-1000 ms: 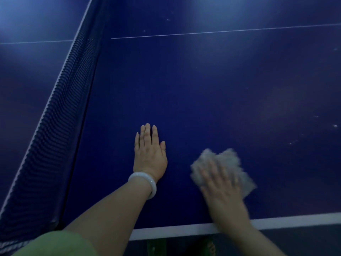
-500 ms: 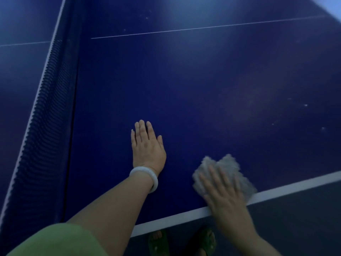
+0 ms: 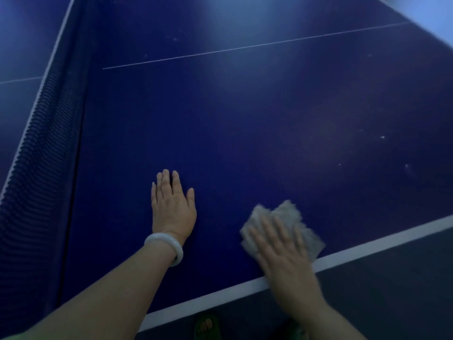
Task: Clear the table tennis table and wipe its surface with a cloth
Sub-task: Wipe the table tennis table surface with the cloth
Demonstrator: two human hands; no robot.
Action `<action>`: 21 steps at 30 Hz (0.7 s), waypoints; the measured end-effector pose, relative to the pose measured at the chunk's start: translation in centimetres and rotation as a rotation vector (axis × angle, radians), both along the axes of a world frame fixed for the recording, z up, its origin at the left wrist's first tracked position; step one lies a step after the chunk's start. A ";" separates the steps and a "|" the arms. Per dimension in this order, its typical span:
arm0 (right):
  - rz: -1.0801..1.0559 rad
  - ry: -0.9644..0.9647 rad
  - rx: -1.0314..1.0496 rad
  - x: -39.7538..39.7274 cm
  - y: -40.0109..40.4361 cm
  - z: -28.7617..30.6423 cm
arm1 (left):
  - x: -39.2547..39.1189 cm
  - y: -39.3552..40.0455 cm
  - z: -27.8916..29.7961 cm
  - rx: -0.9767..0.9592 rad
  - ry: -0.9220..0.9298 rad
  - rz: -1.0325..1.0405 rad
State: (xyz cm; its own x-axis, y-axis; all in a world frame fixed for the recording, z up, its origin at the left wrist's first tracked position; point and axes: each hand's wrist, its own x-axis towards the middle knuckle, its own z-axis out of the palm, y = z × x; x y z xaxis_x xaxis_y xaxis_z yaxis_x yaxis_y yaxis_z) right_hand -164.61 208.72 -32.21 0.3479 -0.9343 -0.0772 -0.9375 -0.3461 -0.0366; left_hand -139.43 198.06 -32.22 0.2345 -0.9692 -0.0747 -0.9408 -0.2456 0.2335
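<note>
Grey cloth point(image 3: 284, 227) (crumpled, no clear long axis) under flat right hand point(image 3: 286, 263); left hand point(image 3: 172, 209) flat on table point(image 3: 245, 131).

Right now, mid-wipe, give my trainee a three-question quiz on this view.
1. True or false: the left hand lies flat on the table.
2. Which hand presses the cloth?
3. The net stands: A) left of the hands, B) right of them.

Key: 1 true. 2 The right hand. 3 A.
</note>
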 end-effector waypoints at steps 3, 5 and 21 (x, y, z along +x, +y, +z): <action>-0.247 -0.023 0.010 -5.5 -1.5 0.5 | 0.4 0.4 0.4 -0.021 0.072 -0.003; -0.293 -0.044 0.053 -6.8 -2.0 0.6 | -0.7 0.8 0.8 -0.054 0.113 -0.034; -0.287 0.041 -0.040 -20.8 -5.6 0.9 | -18.9 -2.1 -0.3 0.045 -0.113 -0.080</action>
State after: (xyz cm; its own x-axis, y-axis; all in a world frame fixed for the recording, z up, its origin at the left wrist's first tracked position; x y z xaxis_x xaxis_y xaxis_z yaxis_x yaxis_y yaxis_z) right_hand -185.44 203.10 -31.36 0.0659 -0.9967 -0.0468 -0.9977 -0.0665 0.0120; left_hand -158.36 195.96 -32.57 0.1657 -0.9815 -0.0955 -0.9776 -0.1762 0.1153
